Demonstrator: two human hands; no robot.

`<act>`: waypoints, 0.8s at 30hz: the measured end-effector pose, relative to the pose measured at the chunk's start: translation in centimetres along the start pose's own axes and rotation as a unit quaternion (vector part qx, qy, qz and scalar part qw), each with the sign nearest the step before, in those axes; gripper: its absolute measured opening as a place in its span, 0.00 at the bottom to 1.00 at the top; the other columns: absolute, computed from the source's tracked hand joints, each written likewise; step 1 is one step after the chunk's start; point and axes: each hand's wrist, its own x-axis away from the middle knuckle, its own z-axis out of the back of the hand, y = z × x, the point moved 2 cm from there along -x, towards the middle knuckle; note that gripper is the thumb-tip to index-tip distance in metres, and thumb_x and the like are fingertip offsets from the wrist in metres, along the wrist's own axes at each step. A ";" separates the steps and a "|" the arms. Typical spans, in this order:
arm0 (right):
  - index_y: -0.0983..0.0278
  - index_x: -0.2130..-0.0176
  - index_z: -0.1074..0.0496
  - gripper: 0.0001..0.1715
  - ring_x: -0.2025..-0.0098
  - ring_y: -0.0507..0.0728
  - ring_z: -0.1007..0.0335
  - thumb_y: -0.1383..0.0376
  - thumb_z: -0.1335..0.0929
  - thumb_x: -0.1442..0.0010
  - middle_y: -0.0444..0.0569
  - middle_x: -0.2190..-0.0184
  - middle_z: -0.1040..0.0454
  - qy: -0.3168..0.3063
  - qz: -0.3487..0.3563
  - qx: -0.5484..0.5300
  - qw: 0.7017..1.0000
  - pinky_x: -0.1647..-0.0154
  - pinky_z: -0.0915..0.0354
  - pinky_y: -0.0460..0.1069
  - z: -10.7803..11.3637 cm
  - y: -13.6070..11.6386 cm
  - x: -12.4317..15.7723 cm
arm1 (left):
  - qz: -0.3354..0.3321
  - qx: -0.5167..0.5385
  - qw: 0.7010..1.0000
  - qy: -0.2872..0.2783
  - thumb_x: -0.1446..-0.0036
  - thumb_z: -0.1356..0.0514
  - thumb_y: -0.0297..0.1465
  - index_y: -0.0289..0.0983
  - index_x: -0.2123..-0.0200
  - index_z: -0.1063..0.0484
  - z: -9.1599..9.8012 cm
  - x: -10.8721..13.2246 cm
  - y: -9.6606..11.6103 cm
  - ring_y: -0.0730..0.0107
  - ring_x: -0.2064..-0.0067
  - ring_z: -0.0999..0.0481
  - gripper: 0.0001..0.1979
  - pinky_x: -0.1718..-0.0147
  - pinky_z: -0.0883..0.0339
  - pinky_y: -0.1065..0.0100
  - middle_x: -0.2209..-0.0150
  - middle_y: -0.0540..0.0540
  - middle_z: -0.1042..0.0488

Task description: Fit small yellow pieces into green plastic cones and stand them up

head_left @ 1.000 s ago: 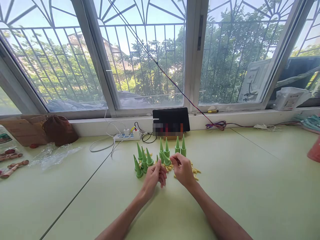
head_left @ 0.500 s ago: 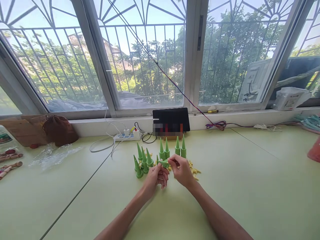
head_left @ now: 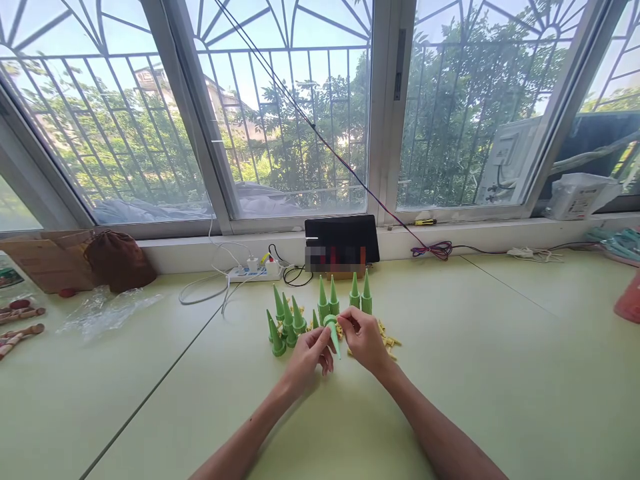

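Just below the middle of the frame, both hands meet over the pale green worktop. Between them is one green cone, lifted clear of the surface and tilted, with its wide end up and away and its tip pointing down toward the person. The left hand pinches the cone's body with thumb and fingertips, the other fingers curled under. The right hand has its fingertips closed at the wide end. Whether they also hold one of the small yellow pieces is too small to tell.

Just behind the hands stands the cluster of upright cones, tips up, some touching. The yellow pieces lie scattered at their feet, mostly to the right of the frame.

The work looks to be at the cone's open end, so the left hand probably serves best as the fixed support, with a firm but light pinch low on the body so the taper cannot slip out. The right hand can then do the fine part with fingertips only. The standing cones are very near the knuckles, and a wide wrist swing could topple them. Staying on the near side of them seems wise.
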 end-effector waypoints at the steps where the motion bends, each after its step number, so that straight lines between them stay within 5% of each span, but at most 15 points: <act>1: 0.64 0.71 0.33 0.12 0.78 0.50 0.43 0.63 0.37 0.36 0.42 0.79 0.36 -0.001 -0.001 0.000 1.000 0.76 0.45 0.45 0.0 0.0 0.0 | -0.002 -0.003 1.000 0.001 0.43 0.44 0.51 0.34 0.72 0.33 0.1 0.0 -0.1 0.76 0.82 0.32 0.23 0.84 0.41 0.74 0.79 0.51 0.33; 13: 0.64 0.70 0.33 0.12 0.77 0.50 0.42 0.61 0.37 0.36 0.42 0.78 0.34 0.001 -0.007 0.008 1.000 0.75 0.44 0.45 0.0 0.3 0.0 | -0.055 -0.070 0.996 0.014 0.41 0.43 0.45 0.35 0.73 0.36 0.2 0.0 0.0 0.79 0.83 0.34 0.19 0.84 0.41 0.75 0.77 0.51 0.31; 24: 0.64 0.70 0.33 0.13 0.77 0.51 0.42 0.61 0.37 0.36 0.43 0.78 0.34 -0.002 -0.014 0.011 1.000 0.76 0.45 0.45 -0.1 0.5 0.1 | -0.117 -0.136 0.980 0.087 0.44 0.40 0.39 0.36 0.76 0.38 0.2 0.1 0.1 0.80 0.83 0.35 0.15 0.85 0.43 0.76 0.78 0.54 0.34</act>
